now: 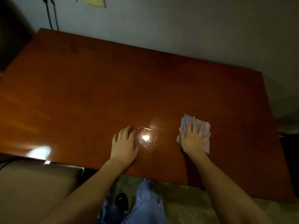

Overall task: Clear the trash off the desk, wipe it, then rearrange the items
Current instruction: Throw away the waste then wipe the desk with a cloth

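Trash is judged cleared and wiping is underway — a cloth [205,131] is pressed flat on the desk [113,88] at near right under the right hand [193,136], fingers spread, the left hand [124,144] laid open beside it — rearranging remains undone.

Glossy reddish-brown wooden desk [113,81] with two hands and a cloth on its near part

The polished top runs back to a grey wall and mirrors two bright lights, one just beside the left hand [124,146] and one at the near left edge. The left hand rests palm down on the bare wood near the front edge, fingers together. To its right, well apart, a folded pale lilac cloth [205,135] lies flat on the surface, and the right hand [193,136] presses on it with straight, spread fingers, covering most of the cloth's left side
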A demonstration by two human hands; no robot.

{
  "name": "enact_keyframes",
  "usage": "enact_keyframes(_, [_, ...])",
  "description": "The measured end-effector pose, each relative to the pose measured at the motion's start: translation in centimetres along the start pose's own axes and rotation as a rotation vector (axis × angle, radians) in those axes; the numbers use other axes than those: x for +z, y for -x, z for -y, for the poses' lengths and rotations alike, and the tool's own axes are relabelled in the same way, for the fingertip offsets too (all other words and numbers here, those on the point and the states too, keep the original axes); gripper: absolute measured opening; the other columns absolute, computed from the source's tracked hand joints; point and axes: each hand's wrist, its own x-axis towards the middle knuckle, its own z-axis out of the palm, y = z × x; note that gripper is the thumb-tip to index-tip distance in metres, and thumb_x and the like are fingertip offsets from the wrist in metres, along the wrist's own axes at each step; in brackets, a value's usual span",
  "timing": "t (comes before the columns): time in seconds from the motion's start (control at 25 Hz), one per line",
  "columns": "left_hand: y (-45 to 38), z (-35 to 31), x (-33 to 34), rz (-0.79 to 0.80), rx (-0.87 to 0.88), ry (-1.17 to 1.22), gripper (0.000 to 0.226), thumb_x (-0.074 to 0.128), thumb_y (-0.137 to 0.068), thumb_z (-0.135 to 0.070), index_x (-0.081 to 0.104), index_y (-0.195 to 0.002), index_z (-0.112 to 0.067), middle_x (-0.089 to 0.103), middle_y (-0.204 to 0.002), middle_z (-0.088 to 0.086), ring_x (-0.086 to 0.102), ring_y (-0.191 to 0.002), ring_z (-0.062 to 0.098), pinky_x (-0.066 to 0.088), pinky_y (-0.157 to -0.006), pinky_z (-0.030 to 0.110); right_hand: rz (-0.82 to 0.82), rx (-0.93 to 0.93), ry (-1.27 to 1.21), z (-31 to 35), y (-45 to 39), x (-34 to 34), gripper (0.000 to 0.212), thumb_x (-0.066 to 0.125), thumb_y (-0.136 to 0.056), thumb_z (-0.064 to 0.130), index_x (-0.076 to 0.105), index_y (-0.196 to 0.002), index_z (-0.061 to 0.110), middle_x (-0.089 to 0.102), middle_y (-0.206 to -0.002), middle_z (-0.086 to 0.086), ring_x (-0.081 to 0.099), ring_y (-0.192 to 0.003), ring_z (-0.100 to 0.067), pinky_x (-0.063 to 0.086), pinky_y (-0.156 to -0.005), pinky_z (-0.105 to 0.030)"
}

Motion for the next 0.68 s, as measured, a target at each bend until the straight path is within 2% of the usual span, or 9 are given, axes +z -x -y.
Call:
enact_keyframes(0.08, [-0.8,0.0,-0.2,0.007,-0.001,-0.017,0.064,0.039,-0.095,-0.046,0.014,-0.150,-0.022,0.009,-0.157,0.001,0.006,-0.145,0.021,0.009,-0.117,0.041,-0.002,-0.101,0.001,4.0,-2.3,0.1,0.059,0.012,-0.098,0.051,-0.006,-0.150,0.030,-0.013,-0.159,0.001,-0.014,-0.144,-0.032,-0.002,-0.110,-0.067])
enact_keyframes(0.16, [-2.3,-0.2,-0.6,0.006,-0.008,-0.024,0.065,0.039,-0.095,-0.046,0.014,-0.150,-0.021,0.010,-0.157,0.001,0.007,-0.144,0.021,0.009,-0.117,0.041,-0.040,-0.338,0.092,6.5,-1.9,1.3,0.060,0.015,-0.096,0.052,0.009,-0.151,0.030,0.002,-0.160,0.001,-0.001,-0.145,-0.035,0.005,-0.106,-0.068])
enact_keyframes(0.24, [-4.5,-1.2,-1.1,0.010,-0.019,-0.013,0.064,0.040,-0.096,-0.044,0.015,-0.150,-0.021,0.011,-0.157,0.003,0.007,-0.144,0.022,0.009,-0.116,0.042,-0.020,-0.540,0.169,5.7,-0.1,1.7,0.058,0.025,-0.093,0.053,0.030,-0.146,0.029,0.027,-0.155,-0.001,0.018,-0.142,-0.035,0.023,-0.102,-0.069])
enact_keyframes(0.28, [-5.5,-1.8,-1.3,0.010,-0.019,-0.013,0.064,0.040,-0.096,-0.044,0.015,-0.150,-0.021,0.010,-0.157,0.003,0.007,-0.145,0.022,0.009,-0.116,0.042,0.016,-0.629,0.213,4.2,0.5,1.7,0.056,0.028,-0.093,0.053,0.034,-0.144,0.030,0.032,-0.152,0.000,0.022,-0.141,-0.033,0.029,-0.102,-0.067])
enact_keyframes(0.36, [-7.6,-3.2,-1.7,0.007,-0.005,-0.021,0.063,0.039,-0.096,-0.044,0.014,-0.150,-0.021,0.010,-0.157,0.003,0.007,-0.145,0.022,0.010,-0.117,0.043,0.011,-0.730,0.263,0.4,-0.3,1.3,0.053,0.025,-0.096,0.054,0.033,-0.143,0.031,0.034,-0.151,0.002,0.019,-0.142,-0.028,0.029,-0.104,-0.063])
enact_keyframes(0.44, [-9.6,-4.6,-1.9,-0.004,0.014,-0.014,0.062,0.038,-0.096,-0.044,0.014,-0.150,-0.021,0.010,-0.157,0.002,0.006,-0.145,0.021,0.008,-0.117,0.043,0.021,-0.609,0.258,-2.8,-2.8,-0.5,0.057,0.013,-0.097,0.056,0.030,-0.145,0.031,0.032,-0.152,0.002,0.002,-0.145,-0.023,0.025,-0.105,-0.062])
enact_keyframes(0.52, [-11.3,-5.2,-2.2,-0.025,0.013,0.001,0.061,0.038,-0.097,-0.044,0.016,-0.149,-0.021,0.011,-0.157,0.001,0.007,-0.145,0.020,0.008,-0.117,0.043,-0.033,-0.443,0.229,-4.3,-6.3,-1.9,0.062,-0.001,-0.094,0.059,0.011,-0.148,0.031,0.018,-0.157,0.001,-0.014,-0.143,-0.020,0.010,-0.109,-0.061])
enact_keyframes(0.56, [-11.9,-5.3,-2.3,-0.035,0.006,0.001,0.061,0.038,-0.096,-0.044,0.016,-0.149,-0.021,0.011,-0.157,0.000,0.007,-0.144,0.020,0.009,-0.117,0.042,-0.022,-0.364,0.199,-4.1,-8.0,-2.6,0.064,-0.004,-0.090,0.059,0.000,-0.148,0.032,0.007,-0.159,0.002,-0.017,-0.143,-0.021,0.003,-0.111,-0.060])
enact_keyframes(0.68, [-13.3,-5.3,-2.6,-0.050,-0.011,0.007,0.062,0.039,-0.096,-0.043,0.017,-0.149,-0.022,0.012,-0.157,-0.001,0.008,-0.144,0.018,0.008,-0.117,0.040,-0.034,-0.224,0.116,-0.4,-12.9,-4.1,0.061,0.008,-0.095,0.056,-0.004,-0.150,0.030,-0.007,-0.160,0.002,-0.014,-0.144,-0.031,-0.003,-0.110,-0.064])
